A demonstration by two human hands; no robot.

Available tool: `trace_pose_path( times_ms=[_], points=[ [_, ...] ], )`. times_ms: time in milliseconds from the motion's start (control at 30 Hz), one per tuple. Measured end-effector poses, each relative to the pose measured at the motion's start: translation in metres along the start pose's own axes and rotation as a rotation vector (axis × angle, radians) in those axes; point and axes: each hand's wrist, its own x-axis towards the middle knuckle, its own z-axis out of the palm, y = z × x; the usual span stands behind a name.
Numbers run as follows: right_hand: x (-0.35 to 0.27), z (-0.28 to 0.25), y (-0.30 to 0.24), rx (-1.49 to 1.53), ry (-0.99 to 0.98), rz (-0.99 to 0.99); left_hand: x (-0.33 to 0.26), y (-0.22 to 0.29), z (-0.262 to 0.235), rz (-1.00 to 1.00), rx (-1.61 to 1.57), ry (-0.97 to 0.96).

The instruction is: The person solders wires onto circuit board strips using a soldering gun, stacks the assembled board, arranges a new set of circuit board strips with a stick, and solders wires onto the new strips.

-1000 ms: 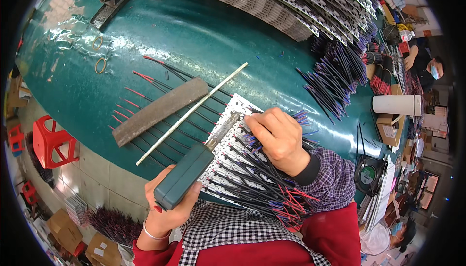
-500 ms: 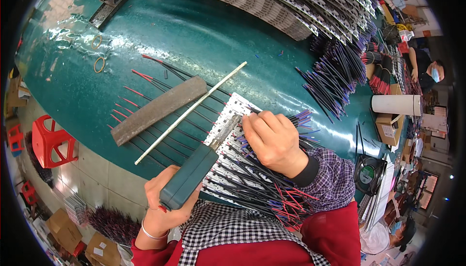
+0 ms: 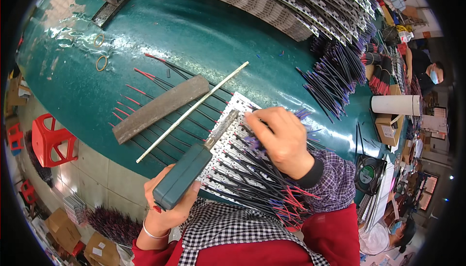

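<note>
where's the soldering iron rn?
Head view, lower centre-left: the soldering iron is in the left hand, its tip on the white strip boards, just left of the right hand.

Glossy teal table, matt plastic tool handle, rough grey bar.

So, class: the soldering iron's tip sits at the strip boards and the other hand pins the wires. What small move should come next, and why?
Probably slide the tip along to the neighbouring wire end. The left hand grips the soldering iron with its tip at the white strip boards, while the right hand presses down the black wires fanned side by side, so many similar joints lie alongside.
</note>
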Motion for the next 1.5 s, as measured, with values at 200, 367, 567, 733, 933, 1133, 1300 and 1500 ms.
trace_pose_path(
  times_ms=[200, 367, 567, 733, 933, 1133, 1300, 1500],
  points=[
    [0.010, -0.023, -0.018, 0.003, 0.059, 0.246, -0.022, -0.015, 0.000, -0.233, -0.205, 0.108],
    [-0.004, -0.005, -0.016, -0.055, -0.173, 0.111, -0.020, -0.007, -0.002, -0.232, -0.382, 0.148],
    [-0.005, 0.010, -0.017, -0.065, -0.043, 0.137, -0.025, -0.007, -0.009, -0.231, -0.120, 0.132],
    [-0.010, 0.009, -0.013, -0.010, -0.048, 0.069, -0.024, -0.003, -0.007, -0.230, -0.118, 0.127],
    [-0.011, 0.006, -0.018, -0.001, -0.028, 0.071, -0.017, -0.002, -0.003, -0.133, -0.078, 0.095],
    [-0.010, 0.007, -0.018, -0.022, 0.004, 0.052, -0.005, 0.002, 0.003, 0.080, -0.008, 0.083],
    [-0.010, 0.006, -0.018, -0.038, -0.010, 0.048, -0.002, 0.008, 0.003, 0.012, -0.020, 0.047],
    [-0.011, 0.007, -0.016, -0.059, -0.025, 0.015, -0.002, 0.006, 0.000, 0.030, 0.015, 0.019]
  ],
)
